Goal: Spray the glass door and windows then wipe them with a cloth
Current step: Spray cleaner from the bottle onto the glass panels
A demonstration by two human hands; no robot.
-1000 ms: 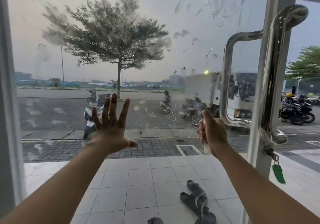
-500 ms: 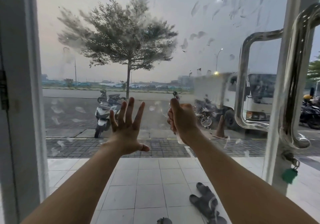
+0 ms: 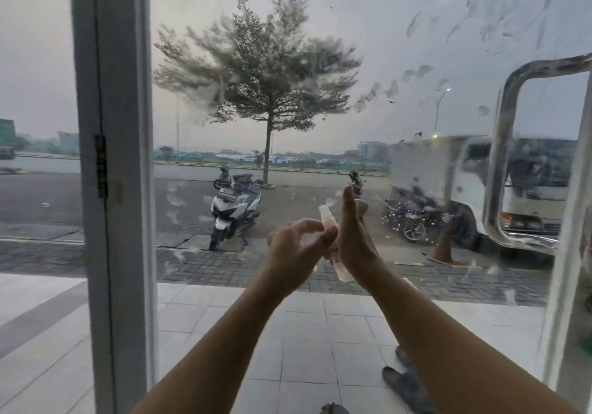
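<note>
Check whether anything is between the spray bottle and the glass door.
Nothing visible does. The right hand holds the bottle up in front of the glass, and the left hand pinches its top from the left. The handle is off to the right.

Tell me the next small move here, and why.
Probably pass the spray bottle over to the left hand: its fingers and thumb curl onto the bottle's upper part while the right hand holds it. Smears and droplets mark the glass door, so more spraying seems due.
</note>
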